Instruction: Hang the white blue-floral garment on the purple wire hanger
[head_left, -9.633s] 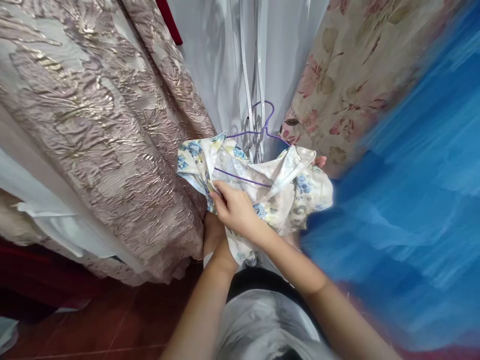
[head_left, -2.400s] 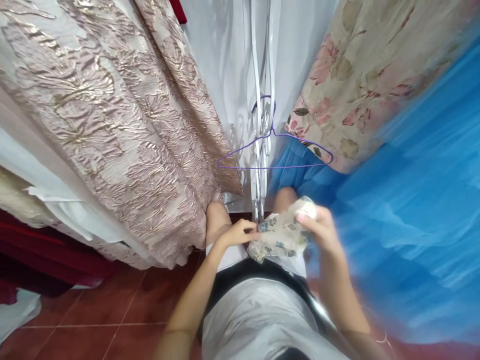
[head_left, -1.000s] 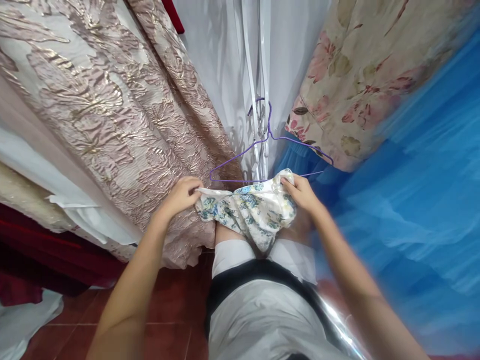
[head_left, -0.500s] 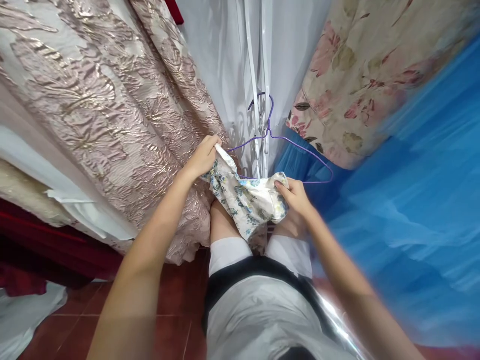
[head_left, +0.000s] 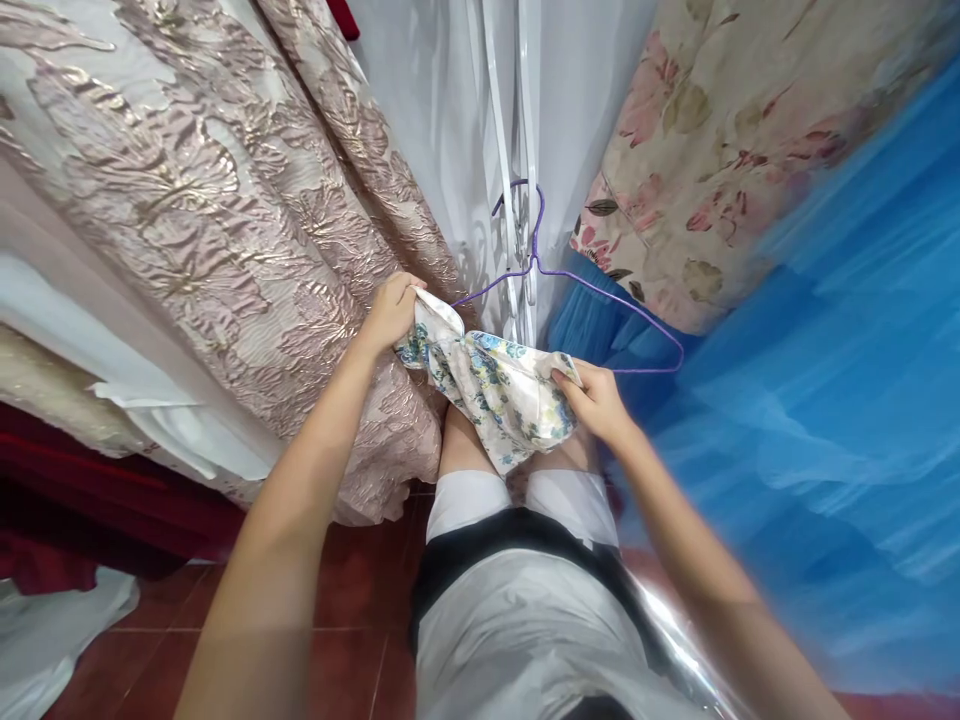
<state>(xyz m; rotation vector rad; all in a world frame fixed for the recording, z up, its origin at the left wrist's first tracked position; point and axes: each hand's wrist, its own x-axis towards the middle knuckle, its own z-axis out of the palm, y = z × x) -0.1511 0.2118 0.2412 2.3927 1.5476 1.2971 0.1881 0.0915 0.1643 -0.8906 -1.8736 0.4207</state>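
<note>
A white garment with a blue and yellow floral print (head_left: pixel 499 390) is stretched between my two hands, its lower part hanging in folds over my legs. My left hand (head_left: pixel 391 312) is closed on its upper left corner. On the other side my right hand (head_left: pixel 596 402) pinches the upper right edge, thumb on top. Just behind the garment is a purple hanger (head_left: pixel 600 290), hook upward; the cloth covers part of its lower bar. Which kind of garment it is, I cannot tell.
Pink and gold textured fabric (head_left: pixel 217 220) hangs at left, blue tulle (head_left: pixel 810 450) at right. Floral cream cloth (head_left: pixel 720 150) hangs upper right. White straps (head_left: pixel 504 120) run down a white cloth behind the hanger. The floor has red tiles (head_left: pixel 345 620).
My left hand has shifted slightly left, drawing the garment's top edge wider and flatter. More of the printed side faces up. The right hand has barely moved.
</note>
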